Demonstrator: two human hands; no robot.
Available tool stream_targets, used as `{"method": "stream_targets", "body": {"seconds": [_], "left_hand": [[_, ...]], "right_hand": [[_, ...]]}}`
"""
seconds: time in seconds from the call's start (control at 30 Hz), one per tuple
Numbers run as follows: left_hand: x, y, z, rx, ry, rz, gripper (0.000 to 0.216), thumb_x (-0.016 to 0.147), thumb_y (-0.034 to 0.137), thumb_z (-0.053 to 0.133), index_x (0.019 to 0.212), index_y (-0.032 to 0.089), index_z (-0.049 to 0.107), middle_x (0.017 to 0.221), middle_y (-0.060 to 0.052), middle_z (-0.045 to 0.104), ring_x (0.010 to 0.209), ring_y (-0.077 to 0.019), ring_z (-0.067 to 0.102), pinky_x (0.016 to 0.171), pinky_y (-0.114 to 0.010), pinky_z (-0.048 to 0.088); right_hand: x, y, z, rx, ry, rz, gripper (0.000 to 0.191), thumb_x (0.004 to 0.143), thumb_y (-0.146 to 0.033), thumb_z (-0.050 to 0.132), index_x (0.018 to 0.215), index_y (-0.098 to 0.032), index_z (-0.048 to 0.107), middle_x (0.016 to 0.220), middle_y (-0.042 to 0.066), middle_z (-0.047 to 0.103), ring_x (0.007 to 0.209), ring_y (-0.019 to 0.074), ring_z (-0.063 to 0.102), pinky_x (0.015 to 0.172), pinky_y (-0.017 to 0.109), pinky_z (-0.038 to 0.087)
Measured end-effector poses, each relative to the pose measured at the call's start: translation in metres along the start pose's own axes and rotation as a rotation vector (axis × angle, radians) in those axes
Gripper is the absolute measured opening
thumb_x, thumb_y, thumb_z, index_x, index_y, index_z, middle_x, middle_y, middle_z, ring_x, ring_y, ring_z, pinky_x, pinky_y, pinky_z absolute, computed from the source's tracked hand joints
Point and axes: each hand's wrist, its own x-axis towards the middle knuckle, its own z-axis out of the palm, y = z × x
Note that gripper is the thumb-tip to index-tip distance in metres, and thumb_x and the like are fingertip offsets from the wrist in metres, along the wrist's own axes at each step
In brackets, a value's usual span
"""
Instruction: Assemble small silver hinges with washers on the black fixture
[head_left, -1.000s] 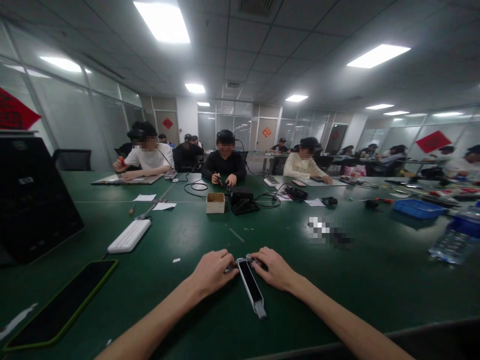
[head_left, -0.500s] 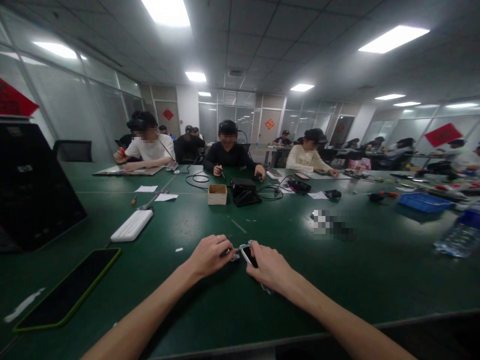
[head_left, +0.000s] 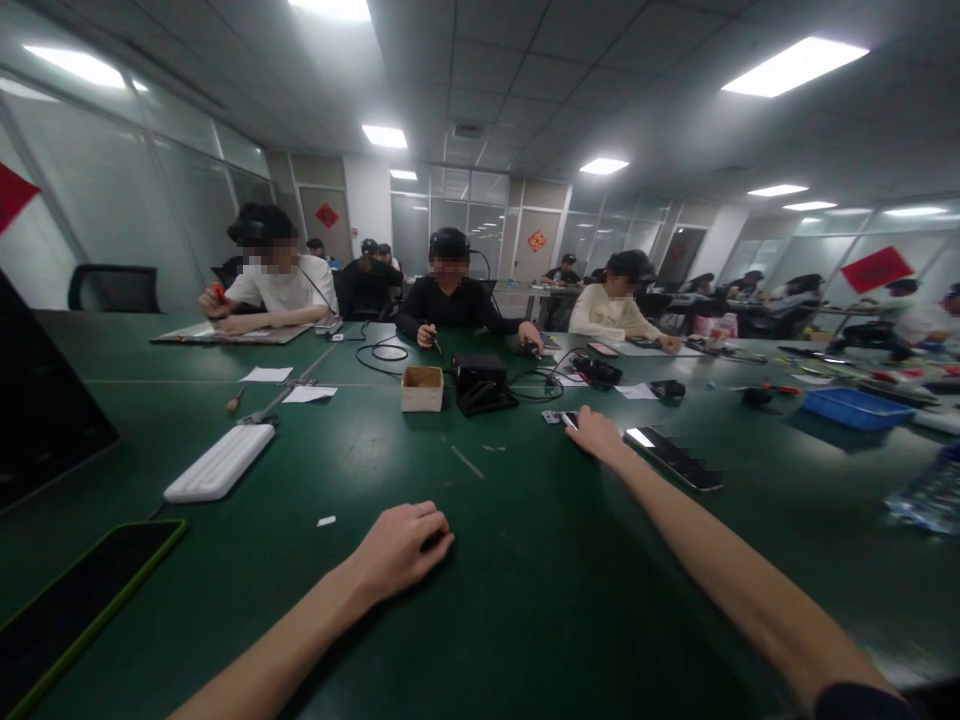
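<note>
My right hand [head_left: 596, 437] is stretched far out over the green table [head_left: 525, 600], its back towards me. At its fingertips shows the pale-edged end of a slim black device [head_left: 568, 419], apparently in its grasp, and a small metal part [head_left: 551, 416] lies just beyond. A dark phone [head_left: 675, 458] lies right beside this hand. My left hand [head_left: 401, 545] rests near me on the table with its fingers curled under. What they hold, if anything, is hidden.
A white keyboard-like block [head_left: 219, 462] and a green-edged tablet [head_left: 75, 600] lie at the left. A small cardboard box [head_left: 421, 388] and a black unit [head_left: 480, 382] with cables stand mid-table. Several people work along the far side. A blue tray [head_left: 847, 408] sits at the right.
My right hand has left the spot in front of me and reached far forward to the right, and the slim device is gone from there. The left hand stays curled on the table.
</note>
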Motion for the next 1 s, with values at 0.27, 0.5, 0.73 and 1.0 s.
{"method": "stream_targets", "body": {"seconds": [0.27, 0.5, 0.73, 1.0], "left_hand": [[0.002, -0.002, 0.004, -0.101, -0.043, -0.056, 0.012, 0.089, 0.021, 0.051, 0.083, 0.018, 0.061, 0.079, -0.001, 0.062, 0.068, -0.0148, 0.06, 0.062, -0.023, 0.043], [0.003, -0.001, 0.002, -0.106, -0.065, -0.07, 0.012, 0.09, 0.022, 0.051, 0.086, 0.018, 0.062, 0.08, -0.002, 0.062, 0.07, -0.0158, 0.059, 0.064, -0.024, 0.045], [0.002, 0.002, -0.001, -0.078, -0.118, -0.073, 0.011, 0.09, 0.024, 0.054, 0.087, 0.018, 0.062, 0.083, -0.002, 0.063, 0.07, -0.015, 0.06, 0.065, -0.024, 0.045], [0.001, 0.002, -0.003, -0.055, -0.136, -0.069, 0.01, 0.091, 0.024, 0.054, 0.089, 0.017, 0.062, 0.085, -0.002, 0.062, 0.071, -0.0152, 0.059, 0.065, -0.024, 0.045]], "right_hand": [[0.069, 0.016, 0.02, -0.106, 0.054, -0.123, 0.042, 0.088, -0.027, 0.046, 0.128, -0.016, 0.042, 0.127, 0.02, 0.043, 0.116, 0.0343, 0.043, 0.087, 0.045, 0.04], [0.1, 0.028, 0.043, -0.121, 0.023, -0.237, 0.041, 0.084, -0.014, 0.048, 0.123, -0.023, 0.05, 0.123, 0.014, 0.044, 0.112, 0.031, 0.04, 0.085, 0.038, 0.04], [0.118, 0.048, 0.046, -0.19, 0.012, -0.153, 0.04, 0.089, -0.021, 0.051, 0.127, -0.013, 0.044, 0.123, 0.017, 0.047, 0.11, 0.0291, 0.046, 0.085, 0.041, 0.042], [0.12, 0.05, 0.053, -0.226, 0.022, -0.173, 0.041, 0.088, -0.017, 0.047, 0.127, -0.012, 0.041, 0.125, 0.023, 0.044, 0.115, 0.0379, 0.041, 0.083, 0.041, 0.037]]}}
